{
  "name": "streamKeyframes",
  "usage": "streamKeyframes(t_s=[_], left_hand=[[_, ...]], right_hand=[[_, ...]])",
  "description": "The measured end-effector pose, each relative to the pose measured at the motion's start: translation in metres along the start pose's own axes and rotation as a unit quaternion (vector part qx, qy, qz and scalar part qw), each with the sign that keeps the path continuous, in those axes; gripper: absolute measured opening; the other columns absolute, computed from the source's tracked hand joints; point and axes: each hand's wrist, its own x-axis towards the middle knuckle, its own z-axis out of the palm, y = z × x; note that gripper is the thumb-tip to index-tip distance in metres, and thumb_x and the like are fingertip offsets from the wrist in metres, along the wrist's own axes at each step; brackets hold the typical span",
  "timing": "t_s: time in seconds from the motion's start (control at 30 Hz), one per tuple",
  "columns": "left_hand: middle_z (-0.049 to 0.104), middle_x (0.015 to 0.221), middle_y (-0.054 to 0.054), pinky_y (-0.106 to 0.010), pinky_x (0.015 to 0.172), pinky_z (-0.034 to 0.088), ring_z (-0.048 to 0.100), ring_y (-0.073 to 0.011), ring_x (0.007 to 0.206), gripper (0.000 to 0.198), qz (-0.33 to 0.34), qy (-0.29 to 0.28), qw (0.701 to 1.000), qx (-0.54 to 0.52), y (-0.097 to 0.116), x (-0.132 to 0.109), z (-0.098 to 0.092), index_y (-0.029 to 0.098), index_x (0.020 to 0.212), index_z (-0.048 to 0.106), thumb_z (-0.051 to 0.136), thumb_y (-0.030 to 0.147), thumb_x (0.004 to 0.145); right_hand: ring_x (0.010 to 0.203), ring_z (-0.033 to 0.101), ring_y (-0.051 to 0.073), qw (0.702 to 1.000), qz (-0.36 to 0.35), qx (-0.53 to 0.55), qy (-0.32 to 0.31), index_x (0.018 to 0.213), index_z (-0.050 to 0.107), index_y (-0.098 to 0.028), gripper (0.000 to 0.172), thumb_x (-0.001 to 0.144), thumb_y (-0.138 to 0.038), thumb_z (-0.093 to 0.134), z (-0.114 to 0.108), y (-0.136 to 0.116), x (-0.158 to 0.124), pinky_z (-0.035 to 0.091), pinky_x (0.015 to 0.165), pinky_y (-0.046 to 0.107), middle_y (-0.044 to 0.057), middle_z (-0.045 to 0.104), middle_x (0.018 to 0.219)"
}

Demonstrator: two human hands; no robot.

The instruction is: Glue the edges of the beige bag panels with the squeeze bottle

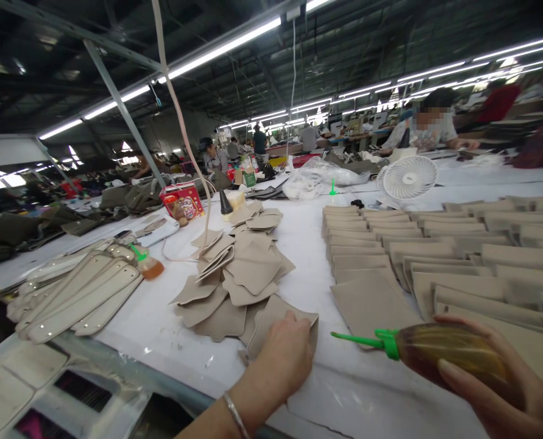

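Observation:
My left hand (284,350) is closed on the edge of a taupe leather piece (271,317) at the near end of a loose pile. More taupe pieces (253,262) overlap behind it. In my right hand (486,390) lies a glue bottle (454,353), tilted on its side, with amber liquid inside and a green nozzle (360,339) pointing left toward the leather piece. The nozzle tip is apart from the leather. Beside the bottle, a flat taupe panel (374,299) lies at the front of rows of folded taupe pieces (458,262).
Pale strap-like pieces (83,286) are heaped on the left, near a second glue bottle (151,267). Farther back stand a red box (182,201), a black cone (225,202) and a white fan (408,178). A cord (180,116) hangs over the table. Several people work beyond.

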Motion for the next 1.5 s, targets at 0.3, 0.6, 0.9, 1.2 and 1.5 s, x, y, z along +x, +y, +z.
streamKeyframes(t_s=[0.3, 0.6, 0.9, 1.2, 1.5], left_hand=[[0.064, 0.088, -0.004, -0.030, 0.074, 0.047, 0.063, -0.0215, 0.082, 0.042, 0.063, 0.031, 0.997, -0.044, -0.017, -0.007, 0.001, 0.030, 0.114, 0.064, 0.039, 0.017, 0.083], [0.064, 0.090, -0.004, -0.032, 0.072, 0.047, 0.063, -0.0234, 0.080, 0.051, 0.051, 0.034, 0.996, -0.068, -0.016, -0.006, 0.006, 0.036, 0.126, 0.060, 0.039, 0.018, 0.083], [0.060, 0.088, -0.002, -0.029, 0.068, 0.045, 0.062, -0.0200, 0.077, 0.043, 0.037, 0.028, 0.998, -0.039, -0.015, -0.006, 0.012, 0.036, 0.121, 0.060, 0.040, 0.021, 0.086], [0.060, 0.092, -0.001, -0.029, 0.069, 0.045, 0.061, -0.0197, 0.077, 0.043, 0.060, 0.037, 0.996, -0.049, -0.019, -0.006, 0.013, 0.036, 0.126, 0.056, 0.036, 0.024, 0.090], [0.059, 0.093, -0.001, -0.030, 0.070, 0.046, 0.062, -0.0205, 0.078, 0.044, 0.058, 0.035, 0.996, -0.050, -0.018, -0.011, 0.012, 0.037, 0.127, 0.054, 0.035, 0.024, 0.090]], right_hand=[[0.090, 0.069, 0.027, 0.951, -0.230, -0.173, -0.109, 0.120, 0.052, -0.031, 0.052, 0.075, -0.049, 0.073, 0.025, -0.006, 0.011, 0.060, 0.076, 0.032, 0.004, 0.065, 0.110], [0.092, 0.067, 0.027, 0.933, -0.256, -0.217, -0.128, 0.121, 0.048, -0.030, 0.045, 0.084, -0.050, 0.065, 0.033, -0.010, 0.015, 0.059, 0.077, 0.036, 0.006, 0.064, 0.110], [0.092, 0.067, 0.028, 0.949, -0.207, -0.205, -0.117, 0.120, 0.049, -0.032, 0.049, 0.081, -0.057, 0.065, 0.028, 0.002, 0.020, 0.058, 0.080, 0.041, 0.004, 0.063, 0.111], [0.090, 0.067, 0.027, 0.961, -0.182, -0.194, -0.079, 0.118, 0.052, -0.029, 0.052, 0.078, -0.058, 0.068, 0.026, 0.010, 0.018, 0.059, 0.076, 0.037, 0.005, 0.064, 0.110], [0.087, 0.068, 0.025, 0.974, -0.120, -0.165, -0.096, 0.119, 0.051, -0.027, 0.056, 0.076, -0.058, 0.069, 0.024, 0.012, 0.019, 0.059, 0.073, 0.031, 0.005, 0.066, 0.105]])
